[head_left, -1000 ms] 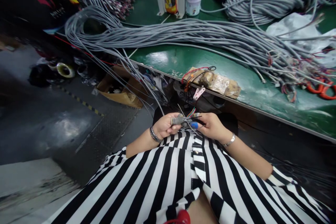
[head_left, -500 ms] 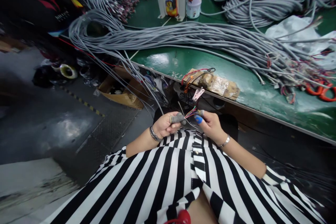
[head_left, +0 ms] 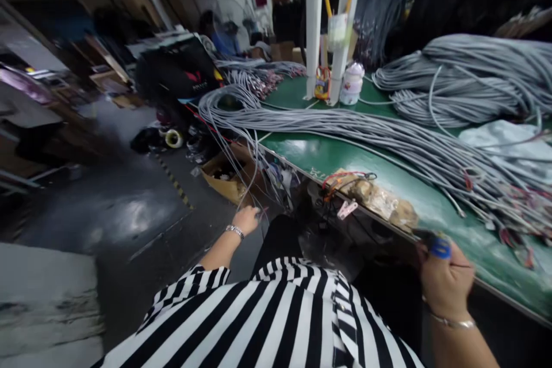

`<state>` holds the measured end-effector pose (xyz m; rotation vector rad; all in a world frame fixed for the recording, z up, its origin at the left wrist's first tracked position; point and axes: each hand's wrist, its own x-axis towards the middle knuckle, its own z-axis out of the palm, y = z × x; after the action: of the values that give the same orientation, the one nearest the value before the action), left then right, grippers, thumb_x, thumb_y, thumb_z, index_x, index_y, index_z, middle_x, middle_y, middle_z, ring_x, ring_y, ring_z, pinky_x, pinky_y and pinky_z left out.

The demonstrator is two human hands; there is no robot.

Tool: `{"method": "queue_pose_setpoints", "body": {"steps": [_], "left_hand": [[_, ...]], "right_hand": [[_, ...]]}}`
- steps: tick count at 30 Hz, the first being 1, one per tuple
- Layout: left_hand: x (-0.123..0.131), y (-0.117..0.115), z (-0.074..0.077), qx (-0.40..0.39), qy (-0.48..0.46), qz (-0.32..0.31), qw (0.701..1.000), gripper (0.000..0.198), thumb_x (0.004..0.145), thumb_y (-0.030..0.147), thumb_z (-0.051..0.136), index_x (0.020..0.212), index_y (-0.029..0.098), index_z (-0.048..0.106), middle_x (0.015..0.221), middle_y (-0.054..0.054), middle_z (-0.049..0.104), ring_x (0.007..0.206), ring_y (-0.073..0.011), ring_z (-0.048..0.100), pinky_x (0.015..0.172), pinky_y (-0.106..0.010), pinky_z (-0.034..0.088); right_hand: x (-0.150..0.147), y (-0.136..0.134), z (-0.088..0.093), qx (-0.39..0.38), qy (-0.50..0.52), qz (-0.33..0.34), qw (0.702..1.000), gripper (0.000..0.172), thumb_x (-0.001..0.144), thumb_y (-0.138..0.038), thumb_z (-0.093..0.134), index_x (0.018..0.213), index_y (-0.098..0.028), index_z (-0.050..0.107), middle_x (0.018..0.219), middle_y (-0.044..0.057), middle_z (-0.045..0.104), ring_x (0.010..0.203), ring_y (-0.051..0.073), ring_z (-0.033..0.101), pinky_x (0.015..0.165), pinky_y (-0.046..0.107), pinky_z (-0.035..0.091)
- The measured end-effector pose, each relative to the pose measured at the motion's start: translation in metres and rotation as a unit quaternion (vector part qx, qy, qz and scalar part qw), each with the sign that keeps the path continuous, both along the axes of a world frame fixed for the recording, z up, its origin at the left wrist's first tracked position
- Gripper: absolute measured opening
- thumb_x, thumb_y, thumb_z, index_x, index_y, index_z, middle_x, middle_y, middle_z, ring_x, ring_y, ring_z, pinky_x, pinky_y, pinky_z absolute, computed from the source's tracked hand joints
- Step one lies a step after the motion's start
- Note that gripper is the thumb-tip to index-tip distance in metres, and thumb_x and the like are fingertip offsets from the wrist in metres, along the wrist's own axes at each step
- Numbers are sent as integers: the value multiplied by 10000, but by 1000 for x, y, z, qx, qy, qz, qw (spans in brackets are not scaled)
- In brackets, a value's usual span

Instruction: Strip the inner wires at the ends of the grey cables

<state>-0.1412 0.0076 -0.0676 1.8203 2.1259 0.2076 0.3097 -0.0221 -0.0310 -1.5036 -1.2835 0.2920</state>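
Pinching thin wires [head_left: 263, 211], the left hand [head_left: 245, 220] is outstretched; the right hand's [head_left: 447, 277] grip is unclear.

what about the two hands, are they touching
No, the left hand and right hand are wide apart, with the pink clip showing between them.

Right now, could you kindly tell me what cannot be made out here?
All in the head view:
What the left hand holds, if anything: blurred, too small.
What the right hand holds, if anything: blurred, partly covered by its fingers.
Contents of the cardboard box: dark, too small.
Cable coils at upper right: cut off by the picture's edge.
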Motion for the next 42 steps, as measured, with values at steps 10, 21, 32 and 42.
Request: {"method": "queue_pose_setpoints", "body": {"steps": [10,21,32,42], "left_hand": [[6,62,36,146,-49,-52,987,307,883,269,438,1117,191,621,1131,-53,649,1039,-155,595,916,-254,445],[118,237,135,161,129,-141,968,488,797,272,519,1267,142,502,1266,-151,542,1174,-275,501,995,-379,382],[131,287,143,60,252,-215,941,339,716,443,472,803,147,611,948,-163,629,878,-315,609,682,-339,455],[209,158,249,205,39,-415,885,324,741,505,514,772,196,607,704,-6,627,649,-163,539,623,-248,403]], "right_hand": [[66,44,42,-235,-349,-89,903,296,801,-449,402,563,-294,321,612,86,502,455,243,464,465,375,278],[56,47,42,-269,-434,-77,856,236,899,-339,387,938,-178,555,903,99,621,769,225,614,576,301,362],[57,45,48,-253,-363,-82,893,229,877,-341,472,1041,-201,549,998,69,603,930,195,572,739,272,387],[57,38,53,-255,-337,-68,904,229,879,-337,475,1021,-182,565,1034,98,605,973,211,564,790,279,393]]}}
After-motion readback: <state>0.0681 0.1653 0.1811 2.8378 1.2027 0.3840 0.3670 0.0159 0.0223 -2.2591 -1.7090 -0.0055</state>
